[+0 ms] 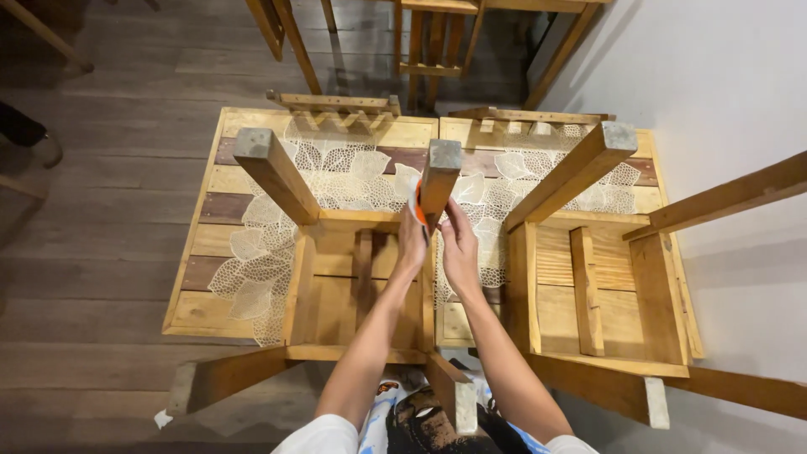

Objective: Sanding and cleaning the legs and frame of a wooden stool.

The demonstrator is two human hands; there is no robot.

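Two wooden chairs lie upside down on a wooden table [202, 252], legs pointing up. My left hand [411, 242] presses an orange object [418, 204], which I cannot identify, against the left chair's upturned leg [440, 172]. My right hand [459, 240] sits just right of that leg, fingertips touching its lower part. Both forearms reach up from the bottom of the view over the left chair's seat frame [336, 277].
The right chair [588, 286] lies inverted beside a white wall [723, 76]. A white leaf-pattern runner [336, 176] covers the table top. More wooden furniture [437, 42] stands beyond on the plank floor [92, 252]. A shoe [38, 147] shows at far left.
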